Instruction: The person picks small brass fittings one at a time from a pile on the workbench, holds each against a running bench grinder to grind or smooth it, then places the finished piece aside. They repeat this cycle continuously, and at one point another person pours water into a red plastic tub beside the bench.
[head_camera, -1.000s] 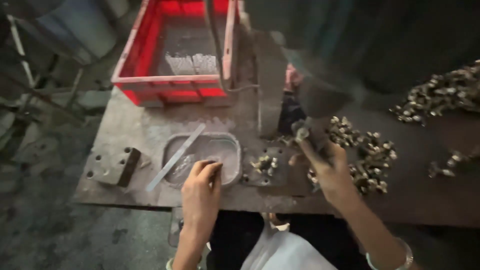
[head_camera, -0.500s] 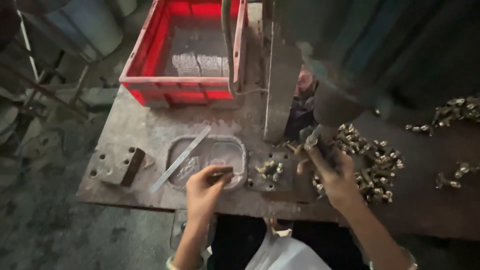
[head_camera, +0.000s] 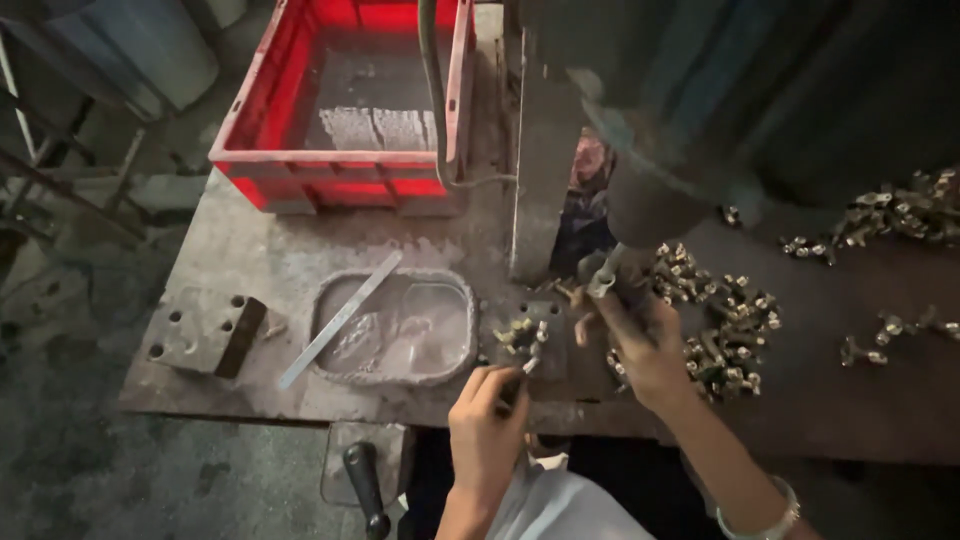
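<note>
Left hand (head_camera: 487, 432) pinching a thin tool (head_camera: 519, 374) over brass parts (head_camera: 524, 336) mid-tabletop; right hand (head_camera: 640, 345) pressing a fitting (head_camera: 601, 281) under the machine (head_camera: 650, 200), pile (head_camera: 728, 325) just right.

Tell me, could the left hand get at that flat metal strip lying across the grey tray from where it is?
Probably yes. The left hand sits just right of the grey tray, and nothing stands between it and the metal strip. It already pinches a small tool, though, so its grip is occupied.

left hand (head_camera: 487, 425) pinching small tool (head_camera: 520, 372), brass fittings (head_camera: 725, 325)
</note>
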